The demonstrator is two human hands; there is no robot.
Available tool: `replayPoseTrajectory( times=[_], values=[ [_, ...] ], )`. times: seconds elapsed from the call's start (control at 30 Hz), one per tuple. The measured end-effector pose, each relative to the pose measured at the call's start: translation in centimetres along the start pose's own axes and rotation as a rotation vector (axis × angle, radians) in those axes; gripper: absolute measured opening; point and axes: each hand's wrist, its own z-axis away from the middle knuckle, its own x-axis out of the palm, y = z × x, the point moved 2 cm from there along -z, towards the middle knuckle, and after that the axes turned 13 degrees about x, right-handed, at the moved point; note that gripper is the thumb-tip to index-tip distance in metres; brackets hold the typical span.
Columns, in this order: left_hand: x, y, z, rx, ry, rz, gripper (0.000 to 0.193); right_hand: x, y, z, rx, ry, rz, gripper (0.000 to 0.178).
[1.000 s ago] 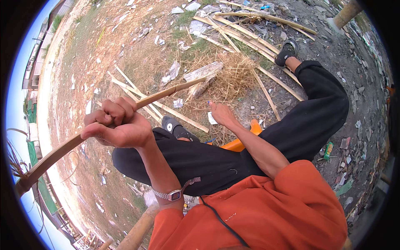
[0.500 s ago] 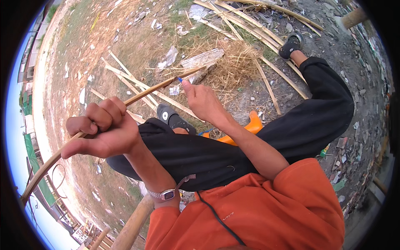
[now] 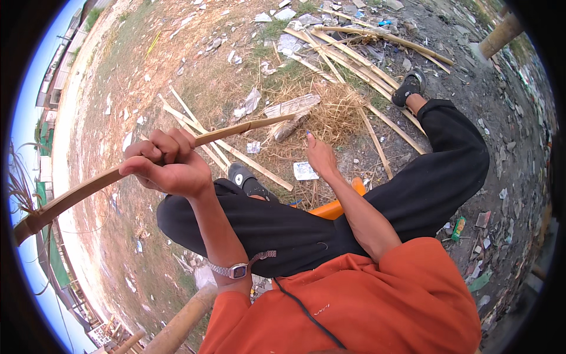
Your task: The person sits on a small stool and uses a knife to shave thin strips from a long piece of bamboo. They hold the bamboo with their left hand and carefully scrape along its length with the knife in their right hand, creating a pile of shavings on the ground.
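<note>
My left hand [image 3: 171,162] is closed around a long split bamboo strip [image 3: 236,129], thumb laid along it. The strip slants across in front of me, its thick end at the far left and its thin end over the wood and straw. Just right of and below that thin end, apart from it, is my right hand [image 3: 322,157], fingers curled in. A small blue bit [image 3: 308,134] shows at its thumb; what the hand holds is otherwise hidden.
Loose bamboo strips [image 3: 354,65] lie at the upper right, others [image 3: 197,127] near my left foot. A wood block [image 3: 293,106] sits beside a straw heap [image 3: 333,112]. An orange plastic object [image 3: 327,210] is between my legs; a bamboo pole [image 3: 183,318] stands lower left. Litter covers the ground.
My right hand has moved right and down, away from the strip it was beside. My left hand has shifted right with the strip, which now lies flatter.
</note>
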Motion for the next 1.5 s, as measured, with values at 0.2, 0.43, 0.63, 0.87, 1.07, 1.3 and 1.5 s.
replayPoseTrajectory(
  times=[0.2,0.43,0.63,0.87,1.07,1.3,1.5],
  values=[
    [-0.2,0.1,-0.4,0.004,0.045,-0.156,0.041,-4.0,-10.6,6.0,-0.316,-0.276,-0.291,0.066],
    [-1.8,-0.8,-2.1,-0.093,-0.067,0.008,0.040,-0.2,-8.3,0.6,-0.196,-0.166,0.035,0.070],
    [-0.8,-0.6,-1.6,-0.074,-0.111,0.010,0.040,-2.2,-11.2,3.1,-0.221,-0.282,-0.060,0.067],
    [-0.9,-0.9,-2.0,-0.067,-0.145,0.022,0.040,-0.7,-8.6,-0.6,-0.180,-0.185,0.083,0.064],
    [-0.9,-0.4,-1.6,-0.076,-0.140,0.033,0.041,0.1,-7.9,-0.7,-0.153,-0.146,0.066,0.065],
    [-0.9,-0.3,-0.9,-0.028,-0.185,-0.044,0.042,-1.1,-9.1,0.1,-0.140,-0.354,-0.027,0.064],
    [-0.4,-0.1,-0.9,-0.062,-0.249,0.008,0.043,1.7,-2.9,-3.8,-0.221,-0.074,0.067,0.064]
  ],
)
